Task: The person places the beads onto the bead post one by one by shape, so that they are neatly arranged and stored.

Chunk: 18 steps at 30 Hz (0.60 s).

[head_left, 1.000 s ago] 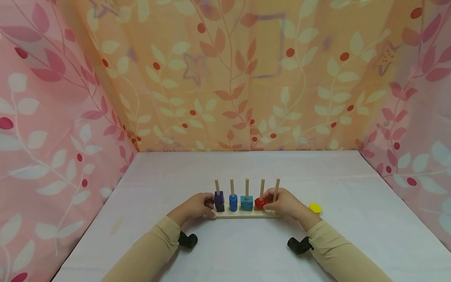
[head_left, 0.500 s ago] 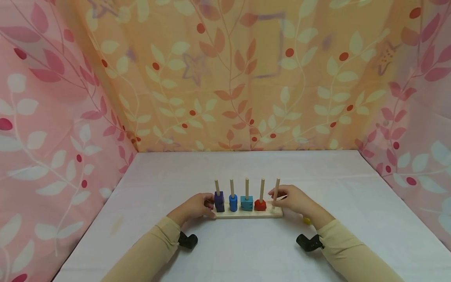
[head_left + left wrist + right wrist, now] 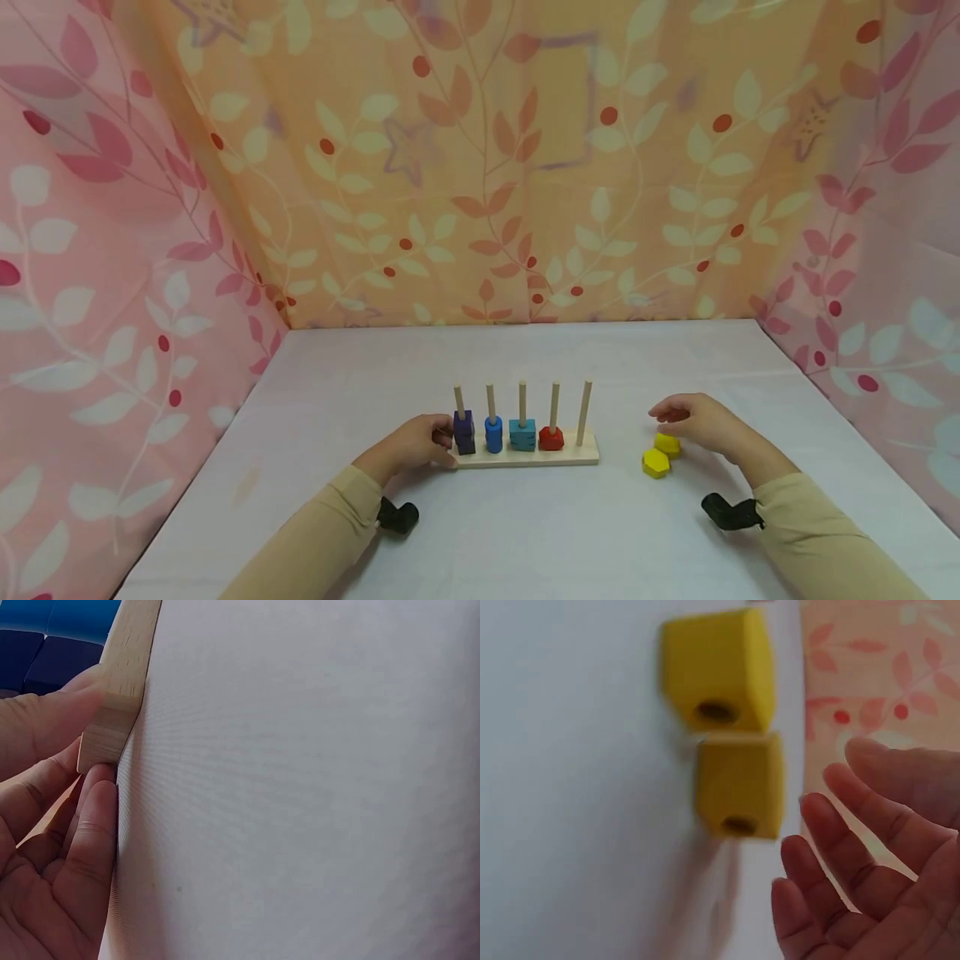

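Observation:
At the left end of a wooden peg board, my left hand grips the base. The left wrist view shows its thumb and fingers pinching the corner of the board. Purple blocks, blue blocks, teal blocks and a red block sit on separate pegs; the rightmost peg is bare. My right hand, fingers loosely bent and holding nothing, hovers beside two yellow hexagonal blocks with holes, one nearer and one farther.
A white cloth covers the table. Floral curtains close off the back and both sides. Black wrist cameras stick out from both sleeves, low over the cloth.
My right hand has left the red block and moved past the bare right peg, out to the right beside the yellow blocks. My left hand keeps its hold on the board.

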Motion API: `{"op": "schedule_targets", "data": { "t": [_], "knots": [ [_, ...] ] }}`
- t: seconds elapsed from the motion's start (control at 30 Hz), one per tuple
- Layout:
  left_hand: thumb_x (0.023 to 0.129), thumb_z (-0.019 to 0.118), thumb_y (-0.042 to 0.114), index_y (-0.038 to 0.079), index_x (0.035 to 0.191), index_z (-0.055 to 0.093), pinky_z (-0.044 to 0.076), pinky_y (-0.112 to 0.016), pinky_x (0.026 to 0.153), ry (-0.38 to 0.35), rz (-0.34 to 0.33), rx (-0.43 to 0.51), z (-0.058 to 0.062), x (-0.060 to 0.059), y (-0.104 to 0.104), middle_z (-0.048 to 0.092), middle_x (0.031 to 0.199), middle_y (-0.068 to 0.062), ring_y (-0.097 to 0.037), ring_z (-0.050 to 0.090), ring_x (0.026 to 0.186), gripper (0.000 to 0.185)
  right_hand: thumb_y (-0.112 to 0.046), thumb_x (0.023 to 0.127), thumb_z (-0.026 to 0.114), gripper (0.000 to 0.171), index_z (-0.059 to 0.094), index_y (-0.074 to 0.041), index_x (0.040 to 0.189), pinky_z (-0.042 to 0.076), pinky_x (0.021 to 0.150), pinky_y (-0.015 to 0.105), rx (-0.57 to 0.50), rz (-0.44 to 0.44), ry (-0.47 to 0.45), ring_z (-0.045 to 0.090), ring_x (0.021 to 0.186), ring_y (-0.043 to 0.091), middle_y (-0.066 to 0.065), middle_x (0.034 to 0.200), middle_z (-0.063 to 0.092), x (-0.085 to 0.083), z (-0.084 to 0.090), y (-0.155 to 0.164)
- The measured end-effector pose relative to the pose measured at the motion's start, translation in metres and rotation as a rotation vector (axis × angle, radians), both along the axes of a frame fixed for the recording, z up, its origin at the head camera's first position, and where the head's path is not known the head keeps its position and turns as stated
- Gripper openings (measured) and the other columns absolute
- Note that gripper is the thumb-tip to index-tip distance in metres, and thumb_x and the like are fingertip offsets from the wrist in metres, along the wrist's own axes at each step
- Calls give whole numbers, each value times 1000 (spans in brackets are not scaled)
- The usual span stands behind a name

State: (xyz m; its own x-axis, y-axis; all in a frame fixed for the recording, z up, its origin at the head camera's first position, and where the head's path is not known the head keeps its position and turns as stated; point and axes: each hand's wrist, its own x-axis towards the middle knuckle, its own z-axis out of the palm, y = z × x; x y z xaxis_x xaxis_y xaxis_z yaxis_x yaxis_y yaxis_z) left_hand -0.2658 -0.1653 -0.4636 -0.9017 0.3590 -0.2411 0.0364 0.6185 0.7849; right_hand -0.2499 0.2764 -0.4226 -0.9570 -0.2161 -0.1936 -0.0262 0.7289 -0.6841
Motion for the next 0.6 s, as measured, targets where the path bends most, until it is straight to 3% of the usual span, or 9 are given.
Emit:
{"op": "schedule_targets", "data": {
  "t": [0.23, 0.43, 0.6],
  "knots": [
    [66, 79, 5, 9, 99, 59, 42, -29, 67, 7, -3, 6, 1, 0, 0, 56, 87, -3, -17, 50, 82, 39, -15, 79, 69, 36, 63, -2, 111, 43, 70, 31, 3, 32, -47, 51, 85, 20, 6, 96, 61, 4, -15, 18],
    [65, 80, 6, 9, 100, 60, 42, -29, 66, 8, -7, 9, -1, -2, -1, 57, 87, -3, -17, 50, 82, 40, -15, 77, 72, 29, 64, -5, 102, 43, 71, 33, 16, 31, -24, 49, 84, 22, 5, 93, 59, 5, -19, 18],
    [66, 79, 6, 10, 99, 59, 42, -29, 66, -4, -5, 1, -2, -2, -2, 57, 87, -3, -18, 50, 81, 39, -11, 72, 75, 28, 56, -7, 93, 44, 69, 33, 33, 28, 23, 49, 83, 23, 6, 91, 55, 7, -21, 17]
  ]
}}
